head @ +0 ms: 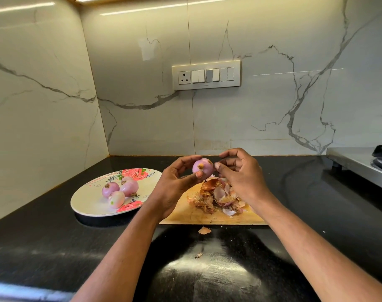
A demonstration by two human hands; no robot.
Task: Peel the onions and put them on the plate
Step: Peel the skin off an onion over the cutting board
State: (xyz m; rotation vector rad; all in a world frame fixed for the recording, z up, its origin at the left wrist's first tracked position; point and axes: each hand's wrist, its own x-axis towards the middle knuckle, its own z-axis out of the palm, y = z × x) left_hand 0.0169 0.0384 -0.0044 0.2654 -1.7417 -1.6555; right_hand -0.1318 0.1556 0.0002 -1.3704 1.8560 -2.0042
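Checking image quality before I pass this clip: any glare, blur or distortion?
Head view: wide-angle bending at the wall edges; glare patches on the black countertop; bottom-left corner smeared; the onion, both hands and the plate are sharp and evenly lit.
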